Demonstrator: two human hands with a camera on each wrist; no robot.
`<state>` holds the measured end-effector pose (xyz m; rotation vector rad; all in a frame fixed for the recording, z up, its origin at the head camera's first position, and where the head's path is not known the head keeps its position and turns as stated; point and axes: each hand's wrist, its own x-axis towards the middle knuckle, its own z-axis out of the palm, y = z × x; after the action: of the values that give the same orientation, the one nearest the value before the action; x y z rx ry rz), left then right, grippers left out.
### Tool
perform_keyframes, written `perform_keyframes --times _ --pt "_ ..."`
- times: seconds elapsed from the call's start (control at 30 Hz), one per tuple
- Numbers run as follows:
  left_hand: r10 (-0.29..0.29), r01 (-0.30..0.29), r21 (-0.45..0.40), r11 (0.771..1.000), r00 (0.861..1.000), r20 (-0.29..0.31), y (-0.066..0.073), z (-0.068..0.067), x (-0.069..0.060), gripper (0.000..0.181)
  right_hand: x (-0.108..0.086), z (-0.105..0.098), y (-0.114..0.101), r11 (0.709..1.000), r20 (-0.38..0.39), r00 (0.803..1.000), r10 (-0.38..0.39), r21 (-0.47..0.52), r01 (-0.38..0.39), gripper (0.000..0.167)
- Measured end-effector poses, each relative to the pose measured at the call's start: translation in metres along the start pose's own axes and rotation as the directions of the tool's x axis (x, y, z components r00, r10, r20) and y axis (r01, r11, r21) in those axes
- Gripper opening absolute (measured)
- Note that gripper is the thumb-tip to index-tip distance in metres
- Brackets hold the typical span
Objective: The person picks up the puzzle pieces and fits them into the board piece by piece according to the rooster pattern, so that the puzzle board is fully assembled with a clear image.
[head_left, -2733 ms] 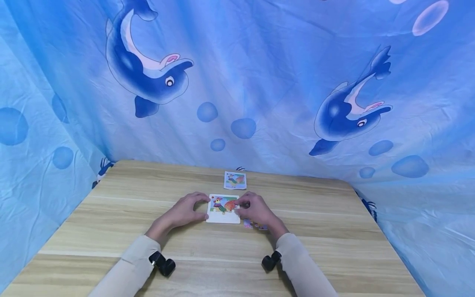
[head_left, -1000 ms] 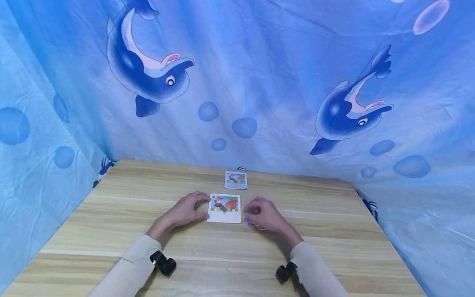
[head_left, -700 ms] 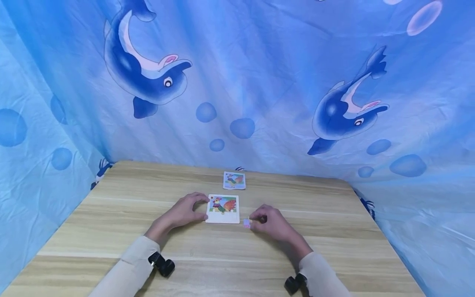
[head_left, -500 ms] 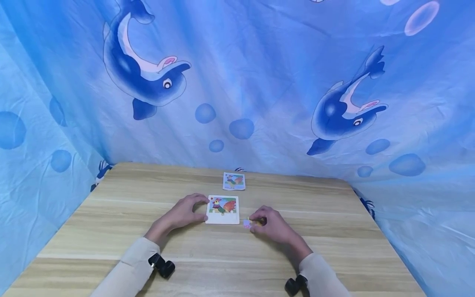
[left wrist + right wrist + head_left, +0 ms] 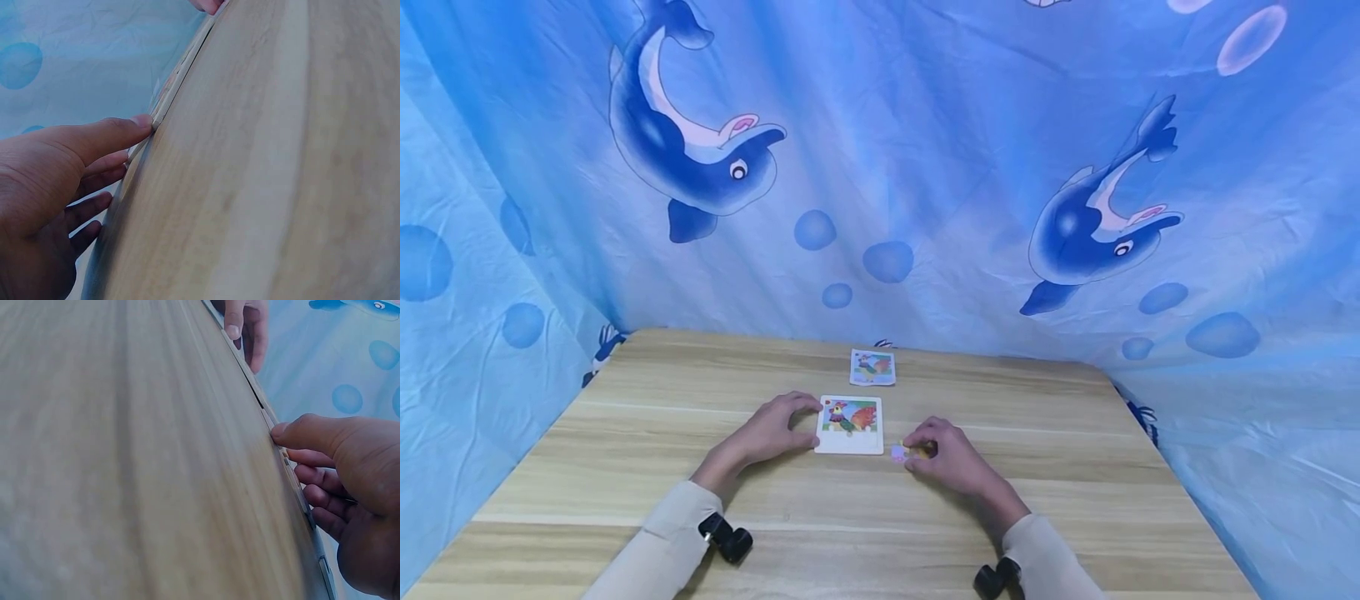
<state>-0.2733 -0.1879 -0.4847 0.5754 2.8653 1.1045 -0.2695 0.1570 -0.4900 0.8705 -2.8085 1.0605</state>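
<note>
A white-framed jigsaw puzzle board (image 5: 848, 444) lies on the table, a rooster picture across its upper part and a pale strip below. My left hand (image 5: 769, 429) holds its left edge, thumb at the near corner and forefinger at the far one. In the left wrist view the thumb of my left hand (image 5: 62, 156) presses that edge. Right of the board my right hand (image 5: 953, 456) pinches at a lilac puzzle piece (image 5: 898, 452) with thumb and forefinger. More pieces, partly orange, lie under that hand, mostly hidden. In the right wrist view my right hand (image 5: 356, 469) is low at the tabletop.
Behind the board lies a square reference card (image 5: 873, 367) with the same rooster. The wooden table (image 5: 820, 525) ends at a blue dolphin-printed curtain (image 5: 925, 167). Black wrist cameras (image 5: 727, 537) sit on both sleeves.
My right hand has moved from the board's right side back to the loose pieces and has stayed there for the last half second. My left hand has kept its place.
</note>
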Motion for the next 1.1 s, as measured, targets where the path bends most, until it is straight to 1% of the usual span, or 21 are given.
perform_keyframes --times 0.07,0.3,0.37,0.6,0.83,1.0,1.1 --pt "0.010 -0.010 0.005 1.000 1.000 0.001 0.000 0.000 0.000 0.053 0.000 0.000 0.000 1.000 -0.002 1.000 0.002 -0.001 -0.002 0.021" --pt "0.010 -0.009 0.013 1.000 1.000 -0.003 0.001 -0.001 -0.001 0.053 0.001 0.001 0.002 1.000 -0.015 1.000 0.001 0.004 -0.001 0.020" --pt "0.019 -0.019 0.014 1.000 1.000 -0.005 0.001 -0.001 -0.001 0.053 0.000 0.001 0.002 1.000 -0.019 1.000 -0.004 0.004 0.004 0.020" --pt "0.023 -0.023 0.014 1.000 1.000 -0.007 0.001 -0.001 -0.001 0.054 0.001 -0.001 0.000 1.000 -0.010 1.000 0.000 0.024 0.000 0.021" --pt "0.014 -0.014 0.000 1.000 1.000 -0.007 0.001 -0.001 -0.002 0.054 0.013 0.000 -0.011 0.997 0.016 1.000 0.012 0.082 -0.014 0.020" --pt "0.010 -0.010 0.004 1.000 1.000 -0.006 0.000 -0.001 -0.002 0.055 0.025 0.008 -0.022 0.995 0.025 1.000 0.006 0.098 -0.008 0.020" --pt "0.021 -0.021 0.017 1.000 1.000 -0.012 0.000 -0.001 -0.002 0.055 0.033 0.015 -0.029 0.996 0.031 1.000 0.000 0.091 -0.002 0.021"
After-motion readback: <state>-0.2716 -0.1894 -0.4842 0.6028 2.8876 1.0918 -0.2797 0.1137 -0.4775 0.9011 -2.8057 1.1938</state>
